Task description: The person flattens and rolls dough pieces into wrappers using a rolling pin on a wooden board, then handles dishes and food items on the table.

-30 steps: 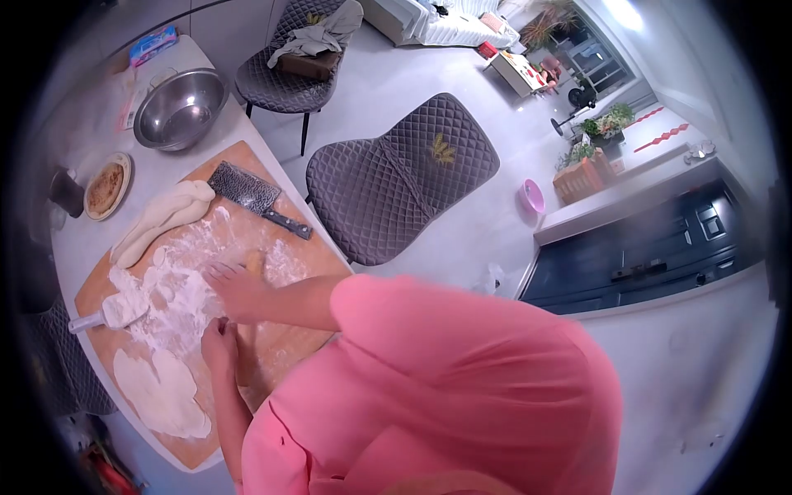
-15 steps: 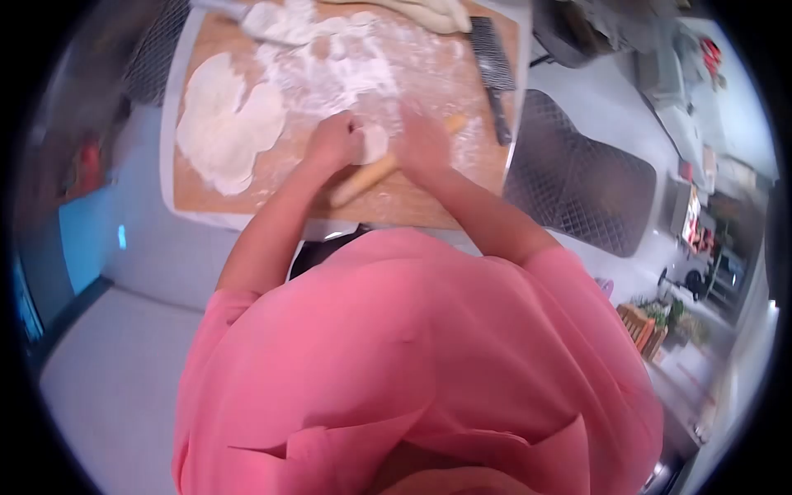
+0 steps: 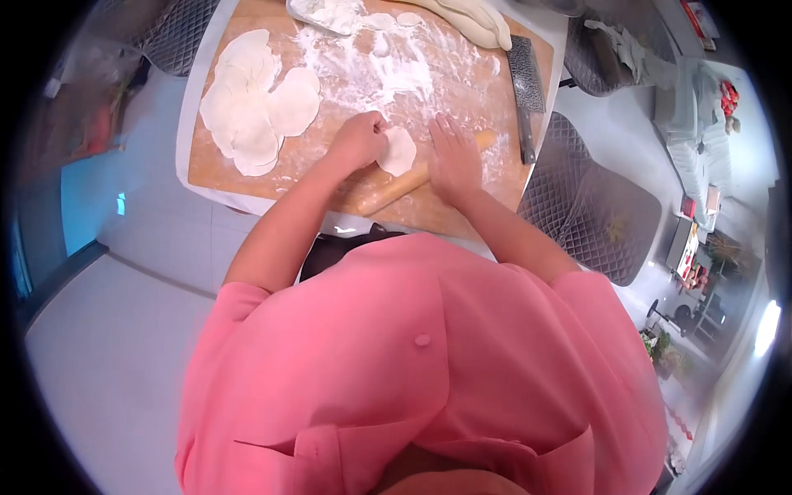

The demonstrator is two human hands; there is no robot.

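My left hand (image 3: 360, 142) is closed, pinching the left edge of a small round dough wrapper (image 3: 398, 152) on the floured wooden board (image 3: 330, 183). Flat over a wooden rolling pin (image 3: 399, 186) lies my right hand (image 3: 454, 159), its fingers stretched out and pointing away from me. The pin runs slantwise, its near end at lower left and its far end past my right hand, just beside the wrapper. To the left, rolled wrappers (image 3: 247, 107) overlap in a wide, flat pile.
White flour (image 3: 404, 74) is spread over the board's middle. A cleaver (image 3: 526, 82) lies along the right edge. At the back are a long piece of dough (image 3: 470, 21) and a flour container (image 3: 330, 12). Quilted chairs (image 3: 594, 198) stand around the table.
The view has shifted, so the board sits farther right and higher. My right hand, blurred before, now shows clearly on the pin. The wrapper lies by my left fingers in both frames.
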